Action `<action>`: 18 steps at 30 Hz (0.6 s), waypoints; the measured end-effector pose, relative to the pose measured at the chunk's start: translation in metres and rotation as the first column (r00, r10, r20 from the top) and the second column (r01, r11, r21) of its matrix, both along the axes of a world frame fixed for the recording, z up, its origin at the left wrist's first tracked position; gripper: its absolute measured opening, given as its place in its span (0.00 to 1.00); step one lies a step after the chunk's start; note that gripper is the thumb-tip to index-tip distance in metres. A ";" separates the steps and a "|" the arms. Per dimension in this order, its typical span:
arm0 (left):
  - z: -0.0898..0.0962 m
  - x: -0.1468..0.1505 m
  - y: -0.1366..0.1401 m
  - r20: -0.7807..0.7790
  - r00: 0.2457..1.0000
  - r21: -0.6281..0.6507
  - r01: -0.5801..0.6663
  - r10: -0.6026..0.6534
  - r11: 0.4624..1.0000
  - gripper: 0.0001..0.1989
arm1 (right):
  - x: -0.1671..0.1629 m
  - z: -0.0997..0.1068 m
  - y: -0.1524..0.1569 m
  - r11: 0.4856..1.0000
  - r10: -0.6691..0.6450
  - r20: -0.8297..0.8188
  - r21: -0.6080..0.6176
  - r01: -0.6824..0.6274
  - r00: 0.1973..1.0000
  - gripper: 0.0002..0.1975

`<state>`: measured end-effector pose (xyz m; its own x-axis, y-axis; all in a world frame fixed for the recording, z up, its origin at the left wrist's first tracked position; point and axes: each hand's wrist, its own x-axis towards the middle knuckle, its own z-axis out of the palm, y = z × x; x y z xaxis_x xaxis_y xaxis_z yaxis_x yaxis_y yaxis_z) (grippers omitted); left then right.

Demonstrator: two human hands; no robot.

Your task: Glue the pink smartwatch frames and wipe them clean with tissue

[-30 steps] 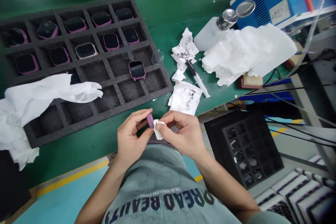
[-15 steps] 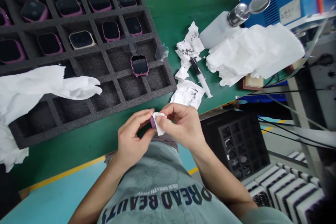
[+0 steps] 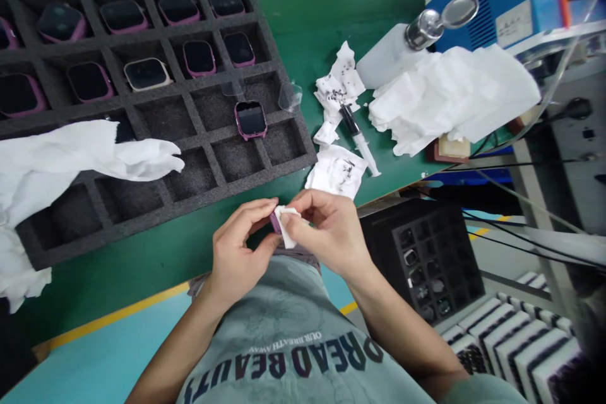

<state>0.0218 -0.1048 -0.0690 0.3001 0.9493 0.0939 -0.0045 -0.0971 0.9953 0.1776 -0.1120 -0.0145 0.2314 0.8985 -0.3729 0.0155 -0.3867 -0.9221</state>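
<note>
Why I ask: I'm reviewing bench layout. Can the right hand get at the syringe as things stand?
Probably yes: nothing tall stands between the right hand and the syringe, though it would likely need to release the white wipe it pinches.

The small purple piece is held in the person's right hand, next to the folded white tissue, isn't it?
Wrong hand: the head view shows the person's left hand holding the small purple piece. It is next to the folded white tissue, which the right hand pinches.
</note>
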 end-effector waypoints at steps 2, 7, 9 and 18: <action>0.000 0.000 0.000 0.002 1.000 -0.017 0.020 -0.020 1.000 0.21 | -0.001 0.000 -0.003 1.000 -0.017 0.016 -0.005 0.017 1.000 0.05; 0.000 0.000 0.000 0.005 1.000 0.034 0.008 -0.008 0.999 0.21 | -0.002 -0.002 -0.002 1.000 -0.009 -0.032 0.024 0.009 0.999 0.06; -0.001 0.000 0.000 0.011 1.000 0.014 0.001 -0.001 1.000 0.20 | -0.002 -0.001 -0.002 1.000 -0.001 -0.023 -0.003 0.001 1.000 0.07; -0.002 -0.001 -0.001 0.004 1.000 0.060 0.000 0.000 0.998 0.20 | -0.003 -0.002 -0.005 0.999 -0.033 -0.039 -0.011 0.033 0.999 0.06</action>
<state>0.0208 -0.1055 -0.0709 0.2999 0.9417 0.1522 -0.0084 -0.1569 0.9876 0.1742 -0.1172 -0.0161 0.2457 0.8868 -0.3914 -0.0336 -0.3958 -0.9177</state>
